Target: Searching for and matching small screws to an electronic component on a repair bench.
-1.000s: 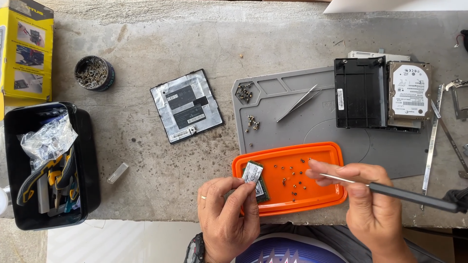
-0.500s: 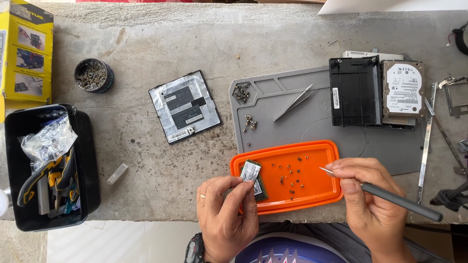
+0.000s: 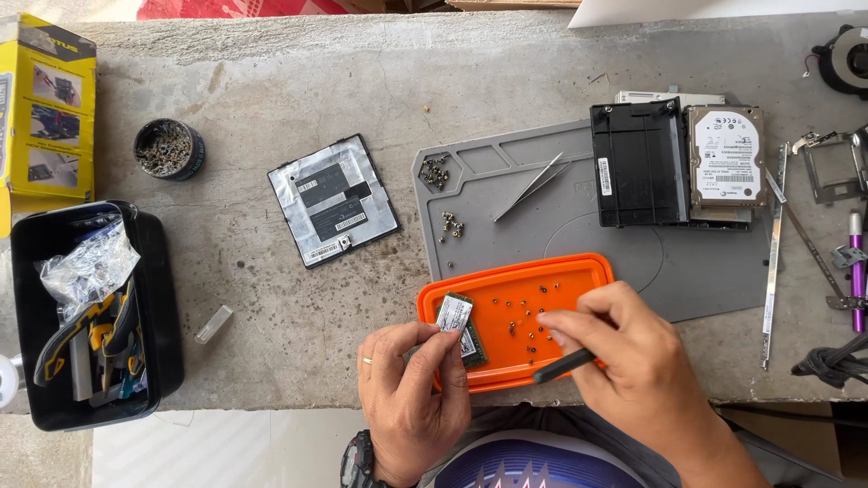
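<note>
While both hands work apart over the concrete tabletop point(image 3: 271, 90), the left hand point(image 3: 407, 389) pinches one small memory module point(image 3: 461, 327) at the left end of the orange tray point(image 3: 579, 271), and the right hand point(image 3: 624, 352) is closed on one dark screwdriver point(image 3: 562, 366) above it. One grey mat point(image 3: 651, 262), one black toolbox point(image 3: 154, 271) and one pair of tweezers point(image 3: 529, 187) lie around; about a dozen loose screws point(image 3: 529, 316) sit in the tray.

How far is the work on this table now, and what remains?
Done: a cover plate lies off on the bench, a hard drive rests on the grey mat, and loose screws sit in the orange tray.

In hand: the left hand pinches a small circuit board over the tray; the right hand holds a dark tool there.

Left: screw piles, tweezers and metal brackets lie unsorted.
</note>
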